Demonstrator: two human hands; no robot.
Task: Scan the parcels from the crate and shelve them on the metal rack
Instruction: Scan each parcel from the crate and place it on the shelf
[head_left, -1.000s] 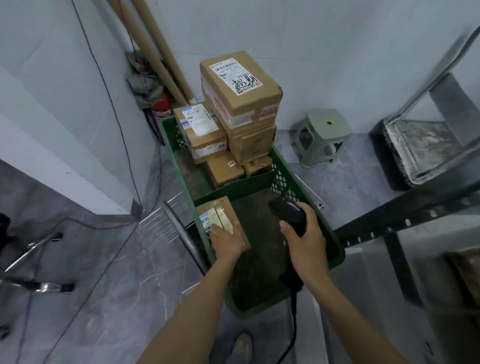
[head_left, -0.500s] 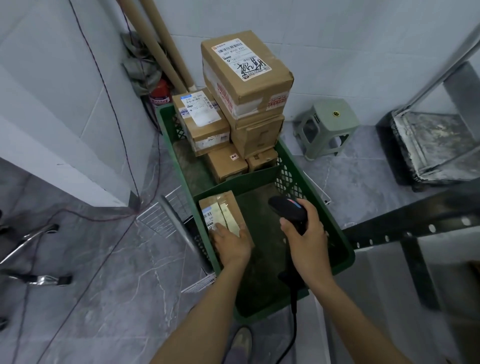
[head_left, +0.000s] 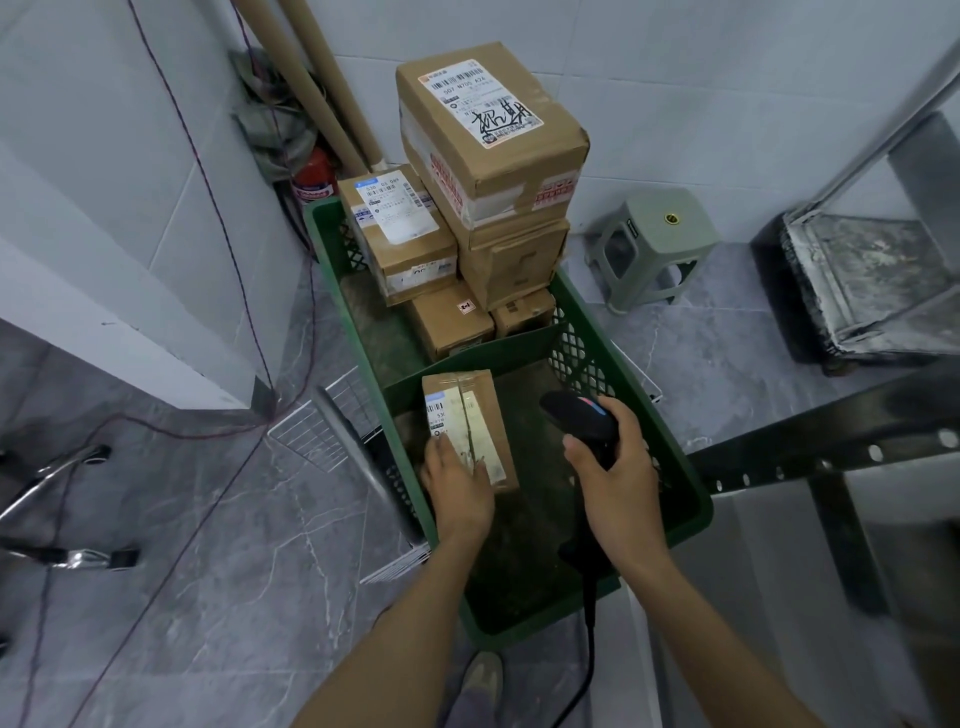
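A green plastic crate (head_left: 691, 499) stands on the floor below me, split by a divider. In its near compartment lies a small flat cardboard parcel (head_left: 475, 410) with a white label, and my left hand (head_left: 457, 483) grips its near end. My right hand (head_left: 618, 478) holds a black corded barcode scanner (head_left: 579, 418) just right of the parcel, its head over the crate. Several cardboard parcels are stacked in the far compartment, the biggest parcel (head_left: 488, 135) on top. A black perforated beam of the metal rack (head_left: 826, 452) crosses at the right.
A pale green plastic stool (head_left: 660, 239) stands right of the crate, with a dirty black tray (head_left: 872, 291) beyond it. Cardboard tubes (head_left: 332, 88) and a red canister (head_left: 314, 179) fill the corner. A wire grid (head_left: 322, 426) and cables lie left of the crate. My shoe (head_left: 480, 675) is below.
The view has tilted up and drawn closer to the crate. My left hand has stayed on the small parcel and my right hand has kept the scanner beside it.
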